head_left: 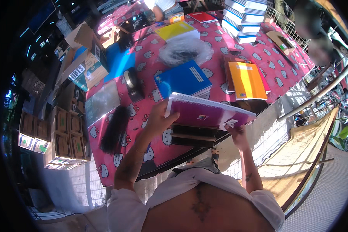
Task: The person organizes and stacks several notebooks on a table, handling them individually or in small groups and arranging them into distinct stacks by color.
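Between my two hands, above the table's near edge, is a purple spiral notebook [210, 112], tilted, with white coils along its upper edge. My left hand [162, 118] grips its left end, thumb on the cover. At its lower right corner my right hand [236, 133] is closed on the edge, beside a small white patch; part of those fingers is hidden. Just behind lies a stack of blue notebooks [183, 79]. Below the purple notebook, a dark slatted block [193, 135] sits at the table's edge, partly covered.
Orange notebooks [246, 79], yellow notebooks [176, 30], crumpled clear plastic [185, 51] and a tall stack of books [243, 19] stand on the pink patterned table [143, 58]. At left are a black strand bundle [116, 129], an open carton [87, 63] and stacked boxes [67, 135]. Another person [166, 7] is beyond.
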Demonstrator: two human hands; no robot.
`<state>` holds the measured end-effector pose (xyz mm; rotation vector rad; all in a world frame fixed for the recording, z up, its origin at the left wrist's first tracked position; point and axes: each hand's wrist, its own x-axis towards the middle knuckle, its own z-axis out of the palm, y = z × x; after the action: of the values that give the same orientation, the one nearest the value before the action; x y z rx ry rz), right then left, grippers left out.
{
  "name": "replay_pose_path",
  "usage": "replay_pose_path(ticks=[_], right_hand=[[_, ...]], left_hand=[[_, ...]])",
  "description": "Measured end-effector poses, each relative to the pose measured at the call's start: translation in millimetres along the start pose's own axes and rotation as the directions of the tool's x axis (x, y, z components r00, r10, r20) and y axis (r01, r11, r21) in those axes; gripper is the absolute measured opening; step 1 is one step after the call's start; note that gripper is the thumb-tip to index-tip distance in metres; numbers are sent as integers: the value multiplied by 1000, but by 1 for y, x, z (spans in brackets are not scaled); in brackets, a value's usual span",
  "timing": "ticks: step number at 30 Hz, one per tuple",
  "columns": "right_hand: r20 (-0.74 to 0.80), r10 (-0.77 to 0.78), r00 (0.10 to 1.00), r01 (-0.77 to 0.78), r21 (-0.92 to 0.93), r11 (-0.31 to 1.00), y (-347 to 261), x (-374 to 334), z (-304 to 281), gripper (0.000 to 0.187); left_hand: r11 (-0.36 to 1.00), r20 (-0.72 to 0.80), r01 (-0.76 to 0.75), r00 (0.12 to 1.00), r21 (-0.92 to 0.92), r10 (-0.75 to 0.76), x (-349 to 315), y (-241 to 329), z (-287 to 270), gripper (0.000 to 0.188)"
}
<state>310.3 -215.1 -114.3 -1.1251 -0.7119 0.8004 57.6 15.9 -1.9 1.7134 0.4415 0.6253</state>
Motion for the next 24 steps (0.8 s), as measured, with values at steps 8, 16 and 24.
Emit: replay_pose_path(ticks=[8,16,24], right_hand=[[29,80,996,-77,-97,992,55,11,58,51],[228,101,968,-55,-197,979,45,60,6,60],[40,-190,981,194,-132,972,-22,54,45,57]], left_hand=[[951,-278,116,940,-287,-199,-50,-111,3,55],[978,-286,204,941,47,-183,-41,-91,8,61],[77,-537,532,829,844,156,-149,-176,-185,32]])
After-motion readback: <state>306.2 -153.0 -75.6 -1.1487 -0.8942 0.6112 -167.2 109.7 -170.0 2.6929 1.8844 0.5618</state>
